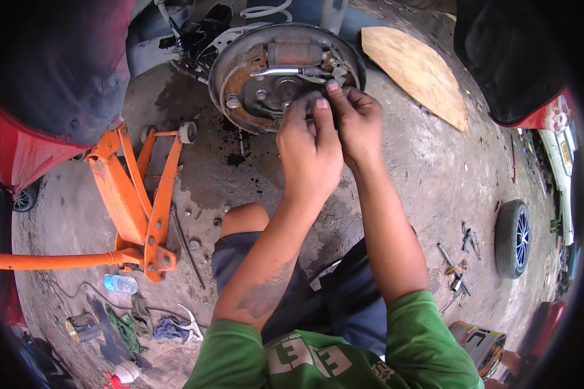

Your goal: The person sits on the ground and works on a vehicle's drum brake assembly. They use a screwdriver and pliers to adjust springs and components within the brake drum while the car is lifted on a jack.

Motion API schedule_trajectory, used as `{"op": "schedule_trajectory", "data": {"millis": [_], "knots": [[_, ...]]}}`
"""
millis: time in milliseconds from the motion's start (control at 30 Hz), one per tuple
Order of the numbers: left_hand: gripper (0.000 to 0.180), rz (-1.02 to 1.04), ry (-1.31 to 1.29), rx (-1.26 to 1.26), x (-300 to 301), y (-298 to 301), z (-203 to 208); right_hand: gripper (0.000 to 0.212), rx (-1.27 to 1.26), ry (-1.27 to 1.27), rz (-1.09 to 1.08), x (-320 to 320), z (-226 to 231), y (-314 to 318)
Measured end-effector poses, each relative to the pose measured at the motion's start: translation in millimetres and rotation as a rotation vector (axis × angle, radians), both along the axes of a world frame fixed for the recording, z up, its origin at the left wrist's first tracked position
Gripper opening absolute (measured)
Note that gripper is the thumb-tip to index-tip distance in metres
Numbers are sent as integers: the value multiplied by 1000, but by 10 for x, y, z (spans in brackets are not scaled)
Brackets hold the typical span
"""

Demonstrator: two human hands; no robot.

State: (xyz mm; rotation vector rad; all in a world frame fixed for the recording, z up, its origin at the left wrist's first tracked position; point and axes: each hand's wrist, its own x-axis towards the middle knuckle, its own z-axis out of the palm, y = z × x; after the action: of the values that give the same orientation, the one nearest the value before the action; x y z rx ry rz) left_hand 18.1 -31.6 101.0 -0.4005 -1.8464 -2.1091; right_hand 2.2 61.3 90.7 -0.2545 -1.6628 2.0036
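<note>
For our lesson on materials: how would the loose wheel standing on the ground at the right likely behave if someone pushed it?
The wheel stands upright on its tread, so a push along its line would probably set it rolling. A sideways push would likely tip it flat, since nothing props it. With a tyre and metal rim it looks fairly heavy and stiff, not floppy.
</note>
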Motion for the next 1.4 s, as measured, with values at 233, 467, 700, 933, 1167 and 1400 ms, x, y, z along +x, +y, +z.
{"op": "schedule_trajectory", "data": {"millis": [233,467,700,933,1167,1400], "knots": [[27,11,-108,227,-227,312,22,26,307,-61,82,78,157,227],[24,-77,-288,561,-138,611,-129,36,820,26,-275,194,180,545],[28,-98,-256,704,-150,700,-228,46,742,15,5,6,159,778],[24,-160,-265,753,-168,662,-273,47,533,102,201,40,140,784],[24,14,-41,631,-223,692,-276,49,677,49,156,25,169,791],[23,23,-123,788,-177,792,-188,48,715,38,140,88,193,757]]}}
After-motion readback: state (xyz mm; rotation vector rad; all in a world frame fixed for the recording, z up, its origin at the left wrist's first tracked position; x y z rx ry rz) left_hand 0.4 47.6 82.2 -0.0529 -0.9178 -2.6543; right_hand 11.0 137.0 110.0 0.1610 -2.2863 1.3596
